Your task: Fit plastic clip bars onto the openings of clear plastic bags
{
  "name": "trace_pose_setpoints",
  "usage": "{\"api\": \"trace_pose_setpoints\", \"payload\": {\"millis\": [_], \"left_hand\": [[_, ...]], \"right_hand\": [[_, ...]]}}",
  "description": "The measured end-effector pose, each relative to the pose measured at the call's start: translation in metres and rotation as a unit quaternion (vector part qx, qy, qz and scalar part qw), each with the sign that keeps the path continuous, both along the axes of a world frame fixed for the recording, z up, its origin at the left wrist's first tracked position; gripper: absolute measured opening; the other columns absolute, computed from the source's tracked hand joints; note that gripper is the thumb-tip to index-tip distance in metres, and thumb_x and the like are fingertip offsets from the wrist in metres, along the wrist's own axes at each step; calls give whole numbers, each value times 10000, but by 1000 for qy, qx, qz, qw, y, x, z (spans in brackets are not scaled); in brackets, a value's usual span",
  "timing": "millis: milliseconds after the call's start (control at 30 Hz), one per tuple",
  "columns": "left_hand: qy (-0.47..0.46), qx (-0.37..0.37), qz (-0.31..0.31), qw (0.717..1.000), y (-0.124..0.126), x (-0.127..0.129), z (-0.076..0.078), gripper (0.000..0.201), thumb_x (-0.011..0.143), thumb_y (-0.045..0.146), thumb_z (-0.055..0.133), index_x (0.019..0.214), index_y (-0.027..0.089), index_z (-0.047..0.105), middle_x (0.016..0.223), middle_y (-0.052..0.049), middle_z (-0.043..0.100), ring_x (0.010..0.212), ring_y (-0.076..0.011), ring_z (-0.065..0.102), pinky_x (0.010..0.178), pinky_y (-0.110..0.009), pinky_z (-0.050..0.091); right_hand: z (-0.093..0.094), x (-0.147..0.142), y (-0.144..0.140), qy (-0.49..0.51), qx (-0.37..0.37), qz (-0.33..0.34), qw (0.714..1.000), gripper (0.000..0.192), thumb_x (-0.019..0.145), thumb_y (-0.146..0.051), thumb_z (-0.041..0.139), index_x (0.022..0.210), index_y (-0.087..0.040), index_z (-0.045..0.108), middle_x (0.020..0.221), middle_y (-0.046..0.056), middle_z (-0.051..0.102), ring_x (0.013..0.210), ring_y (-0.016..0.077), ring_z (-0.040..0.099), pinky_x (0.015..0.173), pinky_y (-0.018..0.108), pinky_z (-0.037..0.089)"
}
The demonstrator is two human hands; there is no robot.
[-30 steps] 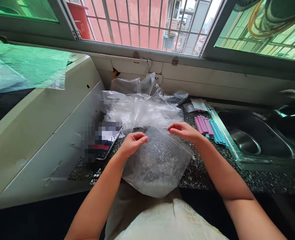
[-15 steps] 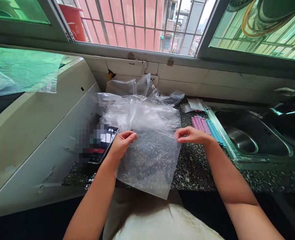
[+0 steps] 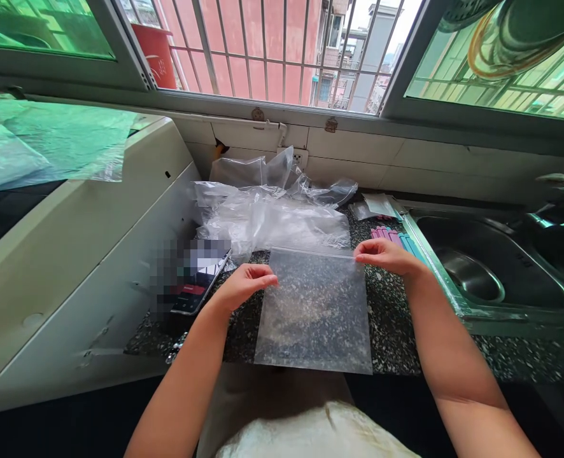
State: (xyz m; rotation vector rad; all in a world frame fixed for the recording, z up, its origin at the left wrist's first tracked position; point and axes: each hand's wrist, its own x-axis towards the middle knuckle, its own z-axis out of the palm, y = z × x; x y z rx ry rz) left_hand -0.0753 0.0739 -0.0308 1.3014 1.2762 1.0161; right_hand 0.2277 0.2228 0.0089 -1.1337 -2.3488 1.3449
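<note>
A clear flat plastic bag [image 3: 313,312] lies spread over the speckled countertop, its lower edge reaching the counter's front edge. At the bag's upper right corner, my right hand [image 3: 384,256] pinches the plastic between thumb and fingers. My left hand [image 3: 248,285] is closed at the bag's left edge, a little below the upper left corner, thumb and fingers pressed together. Just behind the bag is a heap of crumpled clear plastic bags [image 3: 282,219]. Pink sealing clips [image 3: 384,235] and blue clips [image 3: 410,247] lie beyond my right hand, which partly hides them.
To the left, a phone [image 3: 193,299], partly blurred out, lies against a white appliance [image 3: 95,280]. A metal sink [image 3: 482,254] is set into the counter at the right. Small plastic packets [image 3: 377,205] lie near the wall, below a barred window.
The bag has gone from tilted and lifted to lying flat and squarer on the counter. Both hands have shifted right in the picture, and my left hand sits lower along the bag's edge.
</note>
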Motion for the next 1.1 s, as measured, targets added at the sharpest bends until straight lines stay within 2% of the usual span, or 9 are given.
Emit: {"api": "trace_pose_setpoints", "payload": {"millis": [167,433,633,767,967,1100], "left_hand": [[16,-10,-24,1000,-1,1,1,305,664,422,632,586,128,628,578,0,548,612,-119,455,611,-241,356],[29,-20,4,999,0,3,1,337,665,461,619,606,129,620,565,7,530,580,-107,423,579,-237,334],[6,22,86,996,3,6,-4,365,654,501,633,697,139,619,604,12,547,584,-104,437,564,-227,351],[-19,47,133,990,4,7,-4,382,634,518,645,623,138,606,546,18,520,547,-96,418,545,-226,351],[-6,80,122,989,2,7,-1,359,664,481,639,580,133,610,545,7,532,578,-108,446,571,-231,377],[4,89,104,991,1,9,-2,334,696,444,616,579,131,604,553,13,509,582,-106,437,575,-232,364]], "right_hand": [[3,-1,-3,17,2,-6,1000,346,669,-507,643,677,-164,609,656,2,568,634,120,492,606,263,382],[7,-1,-8,28,11,43,999,336,719,-507,624,687,-174,601,680,8,559,648,115,487,599,255,391],[7,-6,-10,15,7,65,998,360,713,-523,625,686,-164,606,687,17,565,659,122,498,616,265,395],[7,-8,-10,5,-1,56,998,410,688,-567,627,681,-157,604,673,21,562,644,125,491,600,266,386],[2,-3,-4,8,-6,45,999,428,678,-577,635,675,-150,602,659,19,569,627,122,500,592,270,396],[5,-2,-5,11,30,36,999,384,694,-521,645,859,-174,634,857,62,651,789,174,584,719,316,463]]}}
